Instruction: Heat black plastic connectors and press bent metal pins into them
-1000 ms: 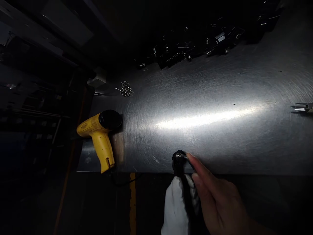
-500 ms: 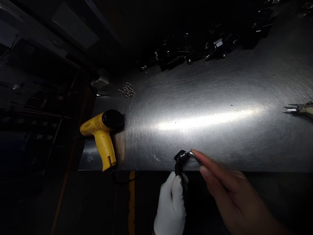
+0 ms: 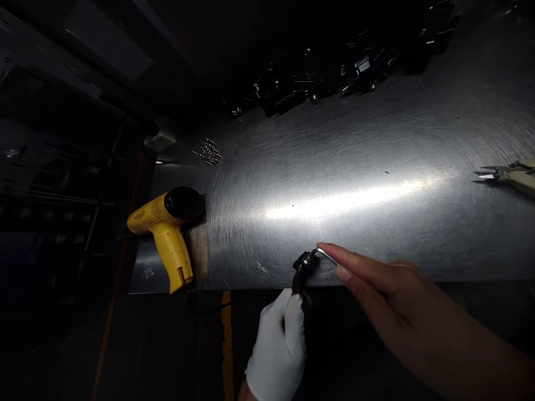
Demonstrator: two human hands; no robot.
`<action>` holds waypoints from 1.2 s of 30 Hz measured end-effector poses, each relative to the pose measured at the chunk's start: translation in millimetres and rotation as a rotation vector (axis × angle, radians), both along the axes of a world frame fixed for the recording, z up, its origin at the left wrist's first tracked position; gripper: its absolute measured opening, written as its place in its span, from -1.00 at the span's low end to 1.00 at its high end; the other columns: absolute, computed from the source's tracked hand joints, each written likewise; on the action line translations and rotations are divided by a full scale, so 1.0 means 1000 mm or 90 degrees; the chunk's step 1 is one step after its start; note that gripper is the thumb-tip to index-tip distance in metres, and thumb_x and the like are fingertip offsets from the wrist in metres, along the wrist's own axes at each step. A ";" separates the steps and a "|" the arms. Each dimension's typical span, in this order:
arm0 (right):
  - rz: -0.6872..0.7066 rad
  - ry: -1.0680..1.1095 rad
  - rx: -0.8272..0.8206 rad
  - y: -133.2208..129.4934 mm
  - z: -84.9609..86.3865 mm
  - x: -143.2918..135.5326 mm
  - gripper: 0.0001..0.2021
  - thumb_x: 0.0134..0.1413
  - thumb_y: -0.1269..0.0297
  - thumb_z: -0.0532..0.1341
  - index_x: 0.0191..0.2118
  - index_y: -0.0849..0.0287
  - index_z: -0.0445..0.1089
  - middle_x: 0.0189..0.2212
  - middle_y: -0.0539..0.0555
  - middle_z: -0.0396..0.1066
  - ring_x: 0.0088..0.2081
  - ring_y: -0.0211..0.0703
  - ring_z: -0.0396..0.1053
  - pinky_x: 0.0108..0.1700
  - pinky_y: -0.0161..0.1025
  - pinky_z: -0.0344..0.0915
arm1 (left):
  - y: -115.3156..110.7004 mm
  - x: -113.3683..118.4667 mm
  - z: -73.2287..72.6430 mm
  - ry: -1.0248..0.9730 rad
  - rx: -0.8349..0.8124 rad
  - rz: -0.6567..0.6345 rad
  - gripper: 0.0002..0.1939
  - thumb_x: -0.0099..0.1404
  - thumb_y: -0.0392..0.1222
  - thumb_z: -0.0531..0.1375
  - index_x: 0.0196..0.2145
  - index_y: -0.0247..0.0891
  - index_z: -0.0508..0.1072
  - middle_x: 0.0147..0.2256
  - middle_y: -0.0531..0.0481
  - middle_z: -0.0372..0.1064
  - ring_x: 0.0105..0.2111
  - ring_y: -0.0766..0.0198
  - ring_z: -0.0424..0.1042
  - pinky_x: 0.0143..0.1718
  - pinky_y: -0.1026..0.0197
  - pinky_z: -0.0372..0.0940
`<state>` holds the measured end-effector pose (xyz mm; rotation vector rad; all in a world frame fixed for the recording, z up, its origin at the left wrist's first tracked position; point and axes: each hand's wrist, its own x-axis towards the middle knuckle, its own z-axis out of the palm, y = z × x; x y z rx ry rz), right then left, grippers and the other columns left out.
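My left hand [image 3: 278,345], in a white glove, is closed around a dark strip-like piece [image 3: 297,280] with a bit of red at the glove; its lower part is hidden. At the top of that piece sits a small black part [image 3: 301,260] with a shiny metal end, just over the table's near edge. Bare, my right hand [image 3: 380,289] pinches a bent hex key [image 3: 328,256] between thumb and fingers. The key's short end meets the metal end of the black part; how deep it sits cannot be made out.
On the scratched metal table [image 3: 355,145] lies a yellow heat gun [image 3: 167,236] at left. Behind it is a cluster of small shiny metal pins [image 3: 208,152]. Dark parts [image 3: 301,92] are heaped along the back. Pliers [image 3: 505,174] lie at the right edge.
The whole view has shifted, so the table's things appear further left. The hex key has turned slightly against the black part. Both hands keep their grips.
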<state>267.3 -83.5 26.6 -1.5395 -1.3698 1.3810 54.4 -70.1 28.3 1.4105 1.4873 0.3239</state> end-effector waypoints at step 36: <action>0.144 0.082 -0.038 0.051 0.012 0.039 -0.70 0.40 0.15 0.14 0.15 -0.16 0.48 -0.35 -0.03 0.58 -0.03 0.02 0.52 -0.06 -0.13 0.50 | -0.005 -0.008 -0.013 -0.008 -0.003 -0.057 -0.69 0.54 -0.07 -0.06 -0.34 -0.19 0.29 -0.42 0.06 0.28 -0.41 0.29 0.25 -0.34 0.25 0.18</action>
